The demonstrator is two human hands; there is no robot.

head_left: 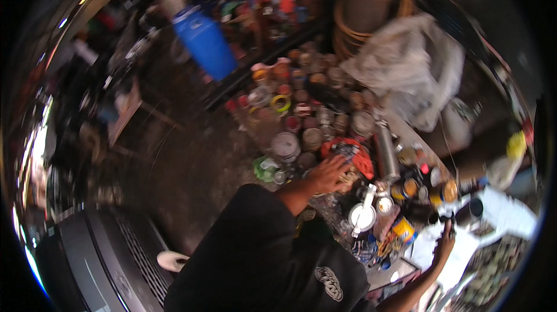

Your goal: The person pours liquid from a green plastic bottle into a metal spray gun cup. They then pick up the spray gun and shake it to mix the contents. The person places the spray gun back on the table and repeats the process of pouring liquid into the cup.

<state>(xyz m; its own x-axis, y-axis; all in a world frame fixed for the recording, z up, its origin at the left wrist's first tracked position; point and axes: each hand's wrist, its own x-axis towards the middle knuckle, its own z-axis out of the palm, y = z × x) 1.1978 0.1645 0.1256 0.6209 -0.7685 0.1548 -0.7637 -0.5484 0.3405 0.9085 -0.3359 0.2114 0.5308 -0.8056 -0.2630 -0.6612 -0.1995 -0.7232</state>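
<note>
My left hand [329,171], fingers apart, reaches over a crumpled tan item [348,179] beside a red plastic bag [362,161] with dark contents among the cans and jars. To its lower right are a white lid [358,216] with a white bar lying across it and a small round tin [384,206]. A metal cylinder [386,152] stands to its right. My right hand [444,242], at the lower right, is closed around a small dark object [447,219], blurred, beside a dark cup [468,211] and a yellow-and-blue can [404,231].
Clustered cans [285,145] cover the bench's far part. A blue barrel [203,42] stands at the back left, near a long dark bar [261,62]. A translucent plastic sheet [406,68] and coiled hose [342,33] are at the back right. A dark grey vehicle [98,260] is at the lower left.
</note>
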